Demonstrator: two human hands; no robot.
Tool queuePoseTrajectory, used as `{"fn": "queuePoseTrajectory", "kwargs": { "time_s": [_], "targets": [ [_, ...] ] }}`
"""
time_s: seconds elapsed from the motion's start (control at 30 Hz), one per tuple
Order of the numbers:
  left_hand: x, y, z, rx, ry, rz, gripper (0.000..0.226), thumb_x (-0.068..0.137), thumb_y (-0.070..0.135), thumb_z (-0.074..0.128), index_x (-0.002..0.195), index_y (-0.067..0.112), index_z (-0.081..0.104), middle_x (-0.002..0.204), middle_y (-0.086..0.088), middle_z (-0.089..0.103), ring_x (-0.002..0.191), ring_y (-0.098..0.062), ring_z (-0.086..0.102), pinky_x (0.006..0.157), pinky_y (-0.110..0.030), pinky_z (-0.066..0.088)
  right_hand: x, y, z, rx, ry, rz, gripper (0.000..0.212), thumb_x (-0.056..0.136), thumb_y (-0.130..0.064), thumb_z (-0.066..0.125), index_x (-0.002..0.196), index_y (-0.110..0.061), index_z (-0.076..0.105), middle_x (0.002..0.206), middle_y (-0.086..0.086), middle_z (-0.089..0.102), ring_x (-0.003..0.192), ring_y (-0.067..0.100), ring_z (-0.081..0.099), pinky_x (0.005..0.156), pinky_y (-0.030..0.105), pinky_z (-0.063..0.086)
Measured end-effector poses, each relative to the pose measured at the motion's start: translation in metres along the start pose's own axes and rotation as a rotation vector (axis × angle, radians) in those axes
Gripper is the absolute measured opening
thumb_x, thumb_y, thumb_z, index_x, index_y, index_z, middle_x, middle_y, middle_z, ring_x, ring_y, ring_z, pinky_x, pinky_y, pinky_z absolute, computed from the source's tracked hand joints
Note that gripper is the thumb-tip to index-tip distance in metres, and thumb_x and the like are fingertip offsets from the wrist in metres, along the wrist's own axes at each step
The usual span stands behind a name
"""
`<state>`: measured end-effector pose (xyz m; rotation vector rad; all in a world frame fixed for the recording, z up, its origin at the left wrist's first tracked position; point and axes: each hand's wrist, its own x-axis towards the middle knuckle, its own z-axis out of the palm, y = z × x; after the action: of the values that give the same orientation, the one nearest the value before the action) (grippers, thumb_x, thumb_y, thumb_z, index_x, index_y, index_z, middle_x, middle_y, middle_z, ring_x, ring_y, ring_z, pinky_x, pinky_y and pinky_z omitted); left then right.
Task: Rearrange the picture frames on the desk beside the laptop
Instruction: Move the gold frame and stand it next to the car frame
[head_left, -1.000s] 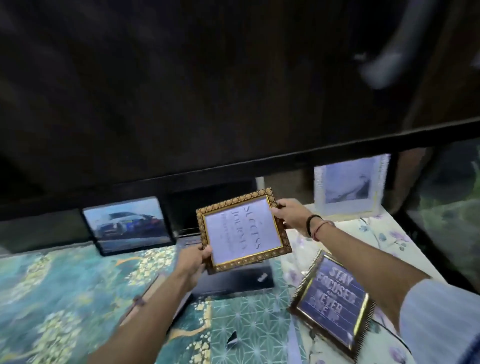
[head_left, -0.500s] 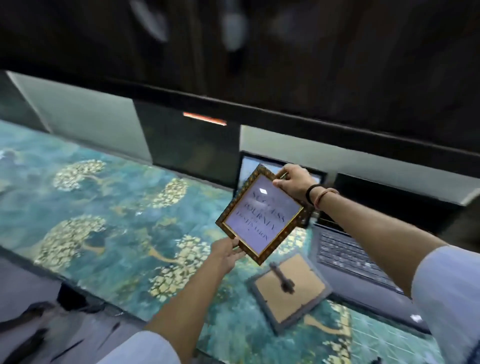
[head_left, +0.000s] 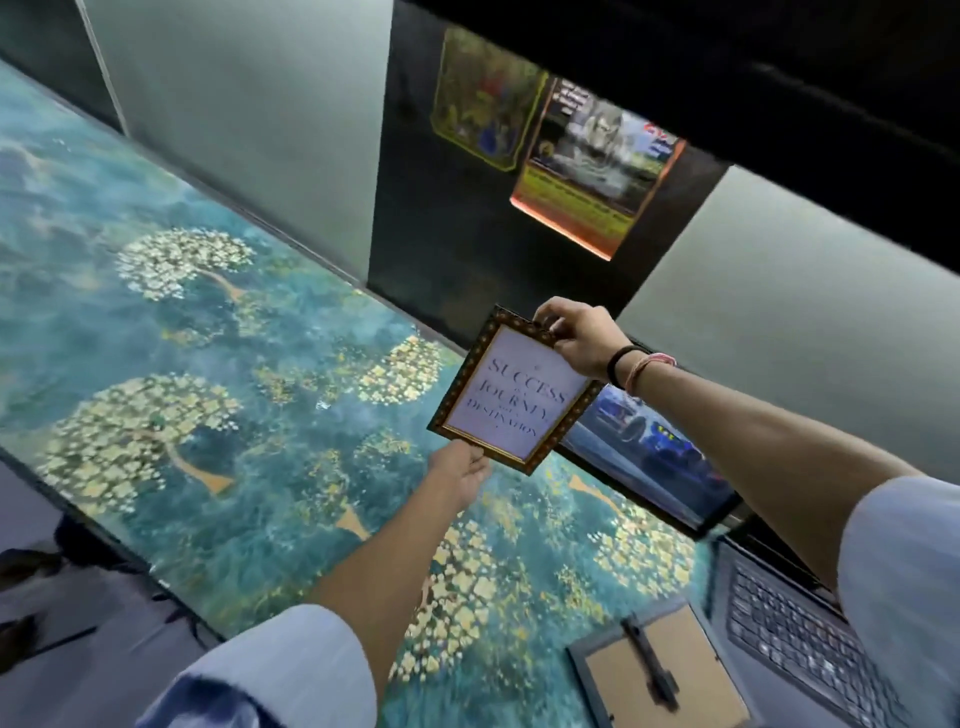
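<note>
I hold a gold-bordered picture frame (head_left: 511, 395) with a white "Success Journey Destination" print, tilted, above the desk (head_left: 156, 332) and to the left of the laptop (head_left: 800, 634). My right hand (head_left: 576, 338) pinches its top corner and my left hand (head_left: 462, 473) grips its bottom corner. Behind it a black frame with a car picture (head_left: 654, 452) leans against the back wall. Another frame (head_left: 654, 675) lies face down, brown backing and stand up, beside the laptop's left edge.
The desk carries a teal covering patterned with gold trees and stretches far to the left. Its front edge runs along the lower left. Two colourful posters (head_left: 561, 140) hang on the dark wall panel above.
The view and both hands have swung left along the desk, carrying the gold frame away from the laptop. The laptop and the face-down frame now sit at the lower right corner.
</note>
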<state>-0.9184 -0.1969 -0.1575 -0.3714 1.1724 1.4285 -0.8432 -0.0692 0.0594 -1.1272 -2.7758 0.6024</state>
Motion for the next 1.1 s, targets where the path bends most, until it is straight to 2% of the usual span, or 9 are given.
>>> {"fn": "queuePoseTrajectory", "kwargs": {
  "time_s": [0.13,0.2,0.37,0.47,0.57,0.7,0.83,0.97,1.1],
  "targets": [
    [0.018,0.019,0.011,-0.029,-0.103,0.004,0.008,0.098,-0.013,0.048,0.096,-0.008,0.054,0.095,-0.013,0.054,0.079,-0.022,0.05,0.093,-0.033,0.05,0.023,0.011,0.008,-0.01,0.054,0.039,0.051,0.087,0.014,0.049,0.119,-0.023,0.063,0.105,0.006,0.066,0.099,0.022,0.064,0.071,0.022,0.048],
    [0.03,0.03,0.014,-0.023,-0.096,0.046,0.015,0.098,-0.013,0.049,0.11,-0.009,0.056,0.1,-0.012,0.057,0.09,-0.024,0.054,0.104,-0.034,0.046,0.034,0.016,0.011,-0.007,0.071,0.051,0.051,0.087,0.014,0.048,0.119,-0.023,0.063,0.107,0.005,0.064,0.102,0.023,0.062,0.076,0.028,0.049],
    [0.052,0.054,0.013,-0.016,-0.047,0.091,0.022,0.095,-0.018,0.047,0.097,0.004,0.053,0.092,-0.009,0.055,0.083,-0.019,0.052,0.08,-0.03,0.047,0.06,0.019,0.017,-0.016,0.085,0.054,0.05,0.088,0.013,0.048,0.118,-0.023,0.064,0.108,0.004,0.064,0.104,0.021,0.061,0.078,0.027,0.047],
    [0.058,0.06,0.011,-0.023,-0.08,0.151,0.071,0.092,-0.021,0.049,0.152,0.014,0.034,0.121,-0.016,0.055,0.109,-0.024,0.053,0.098,-0.033,0.045,0.075,0.02,0.02,-0.027,0.106,0.053,0.049,0.088,0.012,0.051,0.117,-0.024,0.066,0.109,0.005,0.065,0.106,0.021,0.062,0.081,0.028,0.048],
    [0.058,0.063,0.013,0.015,-0.09,0.192,0.097,0.091,-0.021,0.052,0.164,0.029,0.012,0.141,-0.017,0.054,0.115,-0.024,0.056,0.101,-0.034,0.048,0.087,0.022,0.021,-0.046,0.114,0.049,0.045,0.09,0.007,0.055,0.12,-0.025,0.067,0.117,0.009,0.066,0.111,0.024,0.063,0.087,0.03,0.05],
    [0.061,0.065,0.02,0.197,-0.077,0.241,0.097,0.09,-0.015,0.056,0.164,0.031,0.014,0.117,-0.01,0.065,0.098,-0.023,0.061,0.087,-0.037,0.051,0.096,0.024,0.022,-0.073,0.112,0.031,0.046,0.09,0.007,0.057,0.122,-0.025,0.067,0.123,0.009,0.066,0.12,0.025,0.06,0.1,0.033,0.05],
    [0.053,0.072,0.023,0.394,0.026,0.391,0.085,0.094,-0.007,0.056,0.164,0.025,0.019,0.157,-0.01,0.044,0.139,-0.034,0.046,0.113,-0.046,0.043,0.101,0.03,0.02,-0.11,0.11,0.021,0.048,0.09,0.008,0.056,0.123,-0.024,0.066,0.123,0.008,0.066,0.121,0.025,0.06,0.1,0.036,0.05],
    [0.056,0.079,0.022,0.502,-0.003,0.412,0.059,0.09,-0.009,0.054,0.143,0.017,0.054,0.137,-0.012,0.065,0.117,-0.031,0.058,0.094,-0.034,0.047,0.102,0.035,0.02,-0.146,0.137,0.016,0.046,0.09,0.007,0.056,0.124,-0.021,0.067,0.123,0.008,0.068,0.114,0.025,0.063,0.099,0.035,0.052],
    [0.058,0.083,0.019,0.518,-0.03,0.411,0.062,0.087,-0.016,0.05,0.138,0.017,0.059,0.115,-0.007,0.068,0.102,-0.026,0.057,0.088,-0.028,0.043,0.099,0.04,0.024,-0.252,0.177,-0.015,0.052,0.087,0.01,0.05,0.13,-0.016,0.065,0.127,0.012,0.068,0.119,0.03,0.063,0.104,0.041,0.051]
  ]
}}
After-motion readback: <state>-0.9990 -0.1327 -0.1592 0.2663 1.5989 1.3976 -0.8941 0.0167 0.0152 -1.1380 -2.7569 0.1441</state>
